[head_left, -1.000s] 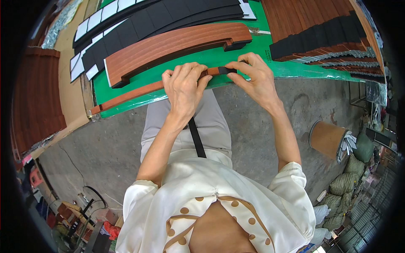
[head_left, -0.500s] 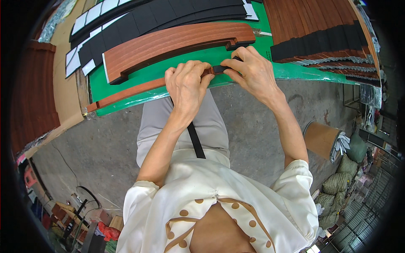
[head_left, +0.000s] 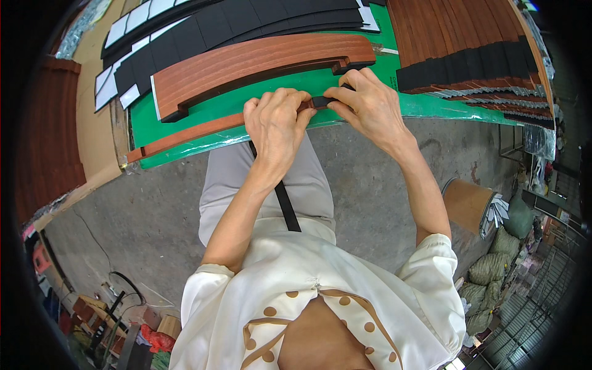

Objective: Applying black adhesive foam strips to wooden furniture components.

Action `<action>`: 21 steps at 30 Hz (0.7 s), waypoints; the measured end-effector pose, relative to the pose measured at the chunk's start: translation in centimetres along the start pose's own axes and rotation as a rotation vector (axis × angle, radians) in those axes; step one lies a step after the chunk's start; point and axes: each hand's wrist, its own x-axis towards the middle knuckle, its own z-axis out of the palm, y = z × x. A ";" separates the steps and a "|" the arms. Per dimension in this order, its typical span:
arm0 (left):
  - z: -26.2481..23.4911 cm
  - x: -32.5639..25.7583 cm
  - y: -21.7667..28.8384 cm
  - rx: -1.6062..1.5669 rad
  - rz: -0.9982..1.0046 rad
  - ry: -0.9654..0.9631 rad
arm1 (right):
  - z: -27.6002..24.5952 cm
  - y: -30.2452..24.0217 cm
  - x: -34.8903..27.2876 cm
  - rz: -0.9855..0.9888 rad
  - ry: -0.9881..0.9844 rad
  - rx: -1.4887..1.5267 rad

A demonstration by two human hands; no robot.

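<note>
A narrow reddish-brown wooden strip (head_left: 191,135) runs along the near edge of the green-topped table. My left hand (head_left: 274,126) closes round it close to its right end, thumb and fingertips pinching there. At that end sits a small black piece (head_left: 320,102), flat and apparently soft. My right hand (head_left: 372,111) pinches this piece between thumb and bent fingers, its far part hidden under them. Just behind both hands lies a wider curved wooden piece (head_left: 259,61), with a notch and black padding at its right end and a white layer on its left end.
Overlapping black pads (head_left: 203,31), some with white faces, spread across the table (head_left: 222,98) at the back. Stacked wooden pieces with black ends (head_left: 468,61) stand at the right, and more brown wood (head_left: 49,135) at the far left. A brown drum (head_left: 467,202) holding white strips stands on the floor.
My left hand has shifted very slightly to the right, toward the black piece. My right hand keeps its pinch and has hardly moved.
</note>
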 end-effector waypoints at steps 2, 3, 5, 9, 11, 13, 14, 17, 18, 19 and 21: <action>0.0 0.0 0.0 0.007 0.002 0.004 | 0.1 0.0 0.0 0.002 0.002 -0.003; 0.1 0.0 0.0 0.007 0.002 0.004 | 0.0 0.0 0.0 0.002 0.002 -0.003; 0.2 0.0 -0.1 -0.020 0.031 0.039 | 0.0 0.0 0.1 -0.001 0.007 0.001; 0.1 0.1 0.0 -0.014 0.025 0.019 | 0.0 -0.1 0.1 0.008 -0.004 -0.004; 0.1 0.0 -0.1 -0.017 0.034 0.038 | 0.1 0.0 0.1 0.007 0.000 0.004; 0.1 0.0 -0.1 -0.014 0.033 0.031 | 0.1 -0.1 0.1 0.002 0.003 -0.003; 0.1 0.0 -0.1 -0.012 0.032 0.025 | 0.1 -0.1 0.0 -0.002 0.006 -0.010; 0.1 0.0 0.1 -0.030 0.023 0.034 | 0.1 -0.2 0.0 -0.004 0.007 -0.013; 0.1 -0.1 0.1 -0.029 0.023 0.034 | 0.1 -0.2 0.0 -0.004 0.007 -0.012; 0.1 -0.1 0.0 -0.017 0.035 0.030 | 0.0 -0.2 0.0 -0.006 0.011 -0.011; 0.0 -0.2 0.0 -0.004 0.047 0.026 | 0.1 -0.2 0.0 -0.009 0.016 -0.009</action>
